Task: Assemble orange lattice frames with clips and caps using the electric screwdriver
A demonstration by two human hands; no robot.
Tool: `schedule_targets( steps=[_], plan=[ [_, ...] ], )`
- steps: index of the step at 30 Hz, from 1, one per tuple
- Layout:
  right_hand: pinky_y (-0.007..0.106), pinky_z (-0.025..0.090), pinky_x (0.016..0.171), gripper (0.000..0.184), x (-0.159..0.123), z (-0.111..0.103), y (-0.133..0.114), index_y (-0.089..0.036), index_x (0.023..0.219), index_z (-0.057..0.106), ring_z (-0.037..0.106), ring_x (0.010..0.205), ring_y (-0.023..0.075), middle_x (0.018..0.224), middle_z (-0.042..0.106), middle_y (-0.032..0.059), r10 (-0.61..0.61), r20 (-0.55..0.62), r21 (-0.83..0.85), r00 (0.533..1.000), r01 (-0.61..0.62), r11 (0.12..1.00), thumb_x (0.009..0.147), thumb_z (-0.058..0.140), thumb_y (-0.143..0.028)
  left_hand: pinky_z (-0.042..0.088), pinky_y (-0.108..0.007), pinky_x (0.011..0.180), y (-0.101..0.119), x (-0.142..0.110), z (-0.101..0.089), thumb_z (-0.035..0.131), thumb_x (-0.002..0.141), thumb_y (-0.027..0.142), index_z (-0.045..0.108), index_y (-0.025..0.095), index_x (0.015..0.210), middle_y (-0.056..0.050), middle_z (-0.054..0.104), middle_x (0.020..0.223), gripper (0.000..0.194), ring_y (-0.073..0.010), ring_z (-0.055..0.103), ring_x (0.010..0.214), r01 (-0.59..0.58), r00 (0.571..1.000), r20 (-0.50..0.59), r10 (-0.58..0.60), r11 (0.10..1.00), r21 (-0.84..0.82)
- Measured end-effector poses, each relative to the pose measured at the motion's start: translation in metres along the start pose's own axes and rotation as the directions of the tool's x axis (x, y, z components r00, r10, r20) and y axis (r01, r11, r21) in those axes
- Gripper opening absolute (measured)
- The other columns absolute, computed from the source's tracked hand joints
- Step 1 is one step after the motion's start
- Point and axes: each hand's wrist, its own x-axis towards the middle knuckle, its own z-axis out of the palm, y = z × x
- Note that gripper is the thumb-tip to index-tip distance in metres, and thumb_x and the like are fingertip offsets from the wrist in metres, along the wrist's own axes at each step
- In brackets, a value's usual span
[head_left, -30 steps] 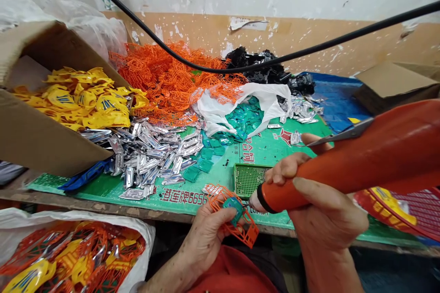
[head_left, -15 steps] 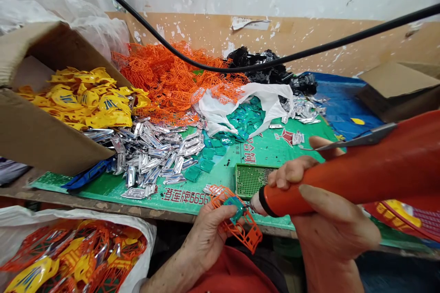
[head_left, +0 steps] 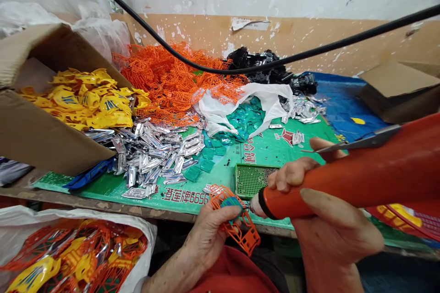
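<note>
The left hand pinches an orange lattice frame and a teal piece, thumb across the teal, at the near edge of the tabletop. The right hand wraps around a thick orange tool, its tip at the frame. Just behind sits a green tray.
</note>
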Motion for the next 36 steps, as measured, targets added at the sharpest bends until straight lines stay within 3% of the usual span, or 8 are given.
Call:
schedule_targets(
  steps=[13,36],
  plan=[
    [0.036,0.052,0.065,0.05,-0.0057,0.0012,0.0014,-0.031,0.115,0.058,0.057,0.062,0.0151,0.073,0.06,-0.0025,0.028,0.0,-0.028,1.0,-0.028,0.999,0.069,0.069,-0.014,0.03,-0.02,0.046,-0.0015,0.0002,0.0057,0.063,0.052,0.015,0.052,0.017,0.061,0.006,0.048,0.052,0.015,-0.0064,0.038,0.047,-0.056,0.997,-0.035,0.063,0.982,0.179],
    [0.036,0.051,0.066,0.046,-0.0044,0.004,-0.0009,-0.029,0.113,0.06,0.055,0.062,0.0154,0.072,0.061,-0.002,0.005,-0.01,0.014,1.0,-0.005,1.0,0.069,0.074,-0.021,0.036,-0.019,0.047,0.0058,0.0003,0.0007,0.067,0.053,0.013,0.058,0.016,0.061,0.006,0.055,0.055,0.012,-0.0059,0.043,0.045,-0.039,0.998,-0.043,0.044,0.995,0.094]
  ],
)
